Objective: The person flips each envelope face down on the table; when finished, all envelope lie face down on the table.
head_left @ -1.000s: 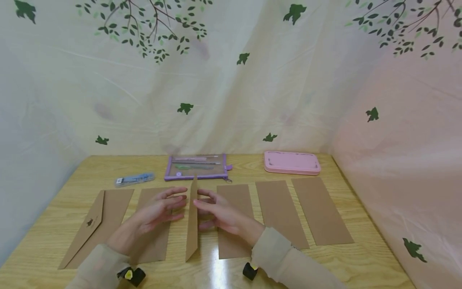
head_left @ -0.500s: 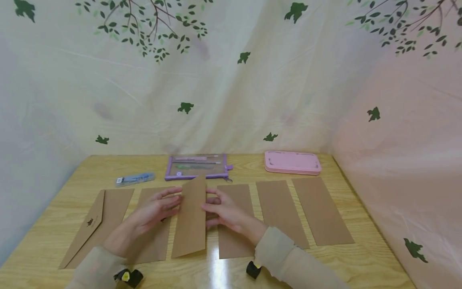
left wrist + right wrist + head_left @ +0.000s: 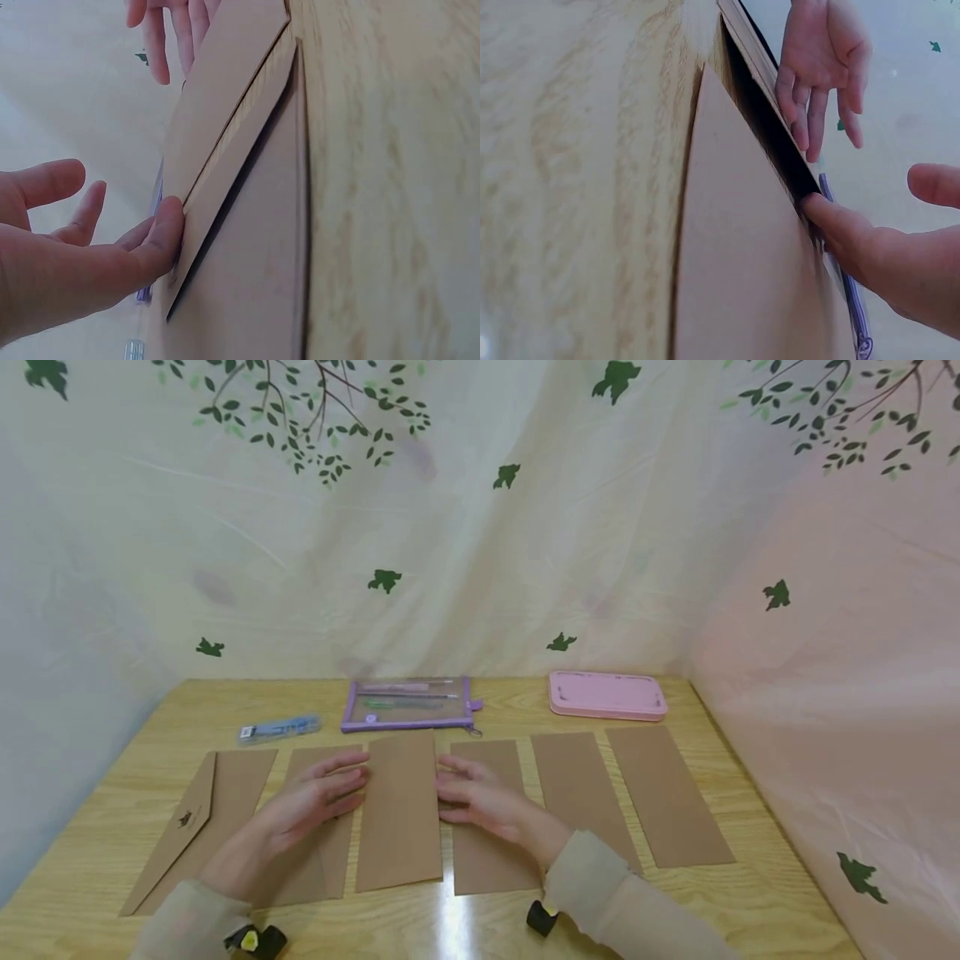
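Observation:
A brown kraft-paper envelope (image 3: 400, 814), third from the left in a row, lies plain side up, its right side raised a little. My left hand (image 3: 307, 802) is beside its left edge, over the second envelope (image 3: 311, 860), fingers extended and thumb apart in the left wrist view. At the right edge rests my right hand (image 3: 487, 802), with loosely extended fingers reaching over the fourth envelope (image 3: 491, 868). A dark gap shows under the middle envelope in the right wrist view. Neither hand pinches the paper. The second envelope's flap (image 3: 240, 165) stands slightly lifted in the left wrist view.
At far left lies an envelope (image 3: 236, 793) with its printed flap up; two plain envelopes (image 3: 585, 802) lie to the right. Behind the row are a blue item in a clear case (image 3: 280, 729), a purple-trimmed pencil pouch (image 3: 408, 724) and a pink pencil box (image 3: 607, 695).
The middle envelope has turned from standing on edge to lying nearly flat, plain side up. My right hand has let go of its edge and moved slightly right; my left has drawn slightly left.

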`<state>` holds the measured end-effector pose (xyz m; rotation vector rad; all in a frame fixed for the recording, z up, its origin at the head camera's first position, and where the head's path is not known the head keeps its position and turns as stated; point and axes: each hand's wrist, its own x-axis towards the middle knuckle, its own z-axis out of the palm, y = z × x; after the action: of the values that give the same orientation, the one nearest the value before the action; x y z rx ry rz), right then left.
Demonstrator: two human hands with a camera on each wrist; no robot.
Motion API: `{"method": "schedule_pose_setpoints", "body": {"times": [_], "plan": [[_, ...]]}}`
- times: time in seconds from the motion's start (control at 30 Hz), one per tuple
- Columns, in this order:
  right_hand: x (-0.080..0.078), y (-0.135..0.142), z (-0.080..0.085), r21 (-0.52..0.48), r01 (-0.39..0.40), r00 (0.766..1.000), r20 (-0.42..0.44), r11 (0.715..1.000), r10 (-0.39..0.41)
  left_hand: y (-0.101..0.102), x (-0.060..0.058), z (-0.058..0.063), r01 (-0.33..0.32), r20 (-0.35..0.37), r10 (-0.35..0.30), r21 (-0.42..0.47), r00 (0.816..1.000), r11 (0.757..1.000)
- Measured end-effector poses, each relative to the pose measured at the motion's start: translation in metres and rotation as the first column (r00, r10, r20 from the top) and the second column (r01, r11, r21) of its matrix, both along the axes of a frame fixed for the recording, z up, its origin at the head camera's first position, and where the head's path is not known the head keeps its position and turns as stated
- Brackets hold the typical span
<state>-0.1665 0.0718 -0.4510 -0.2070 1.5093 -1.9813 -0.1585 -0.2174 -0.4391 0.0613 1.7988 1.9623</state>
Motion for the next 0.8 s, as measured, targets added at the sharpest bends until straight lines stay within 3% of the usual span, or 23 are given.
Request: {"method": "schedule_pose_setpoints", "body": {"times": [0.8], "plan": [[0.009, 0.013, 0.008, -0.035, -0.02, 1.0, 0.005, 0.999, 0.02, -0.002, 0.002, 0.0, 0.041, 0.005, -0.041, 0.008, 0.999, 0.999]]}}
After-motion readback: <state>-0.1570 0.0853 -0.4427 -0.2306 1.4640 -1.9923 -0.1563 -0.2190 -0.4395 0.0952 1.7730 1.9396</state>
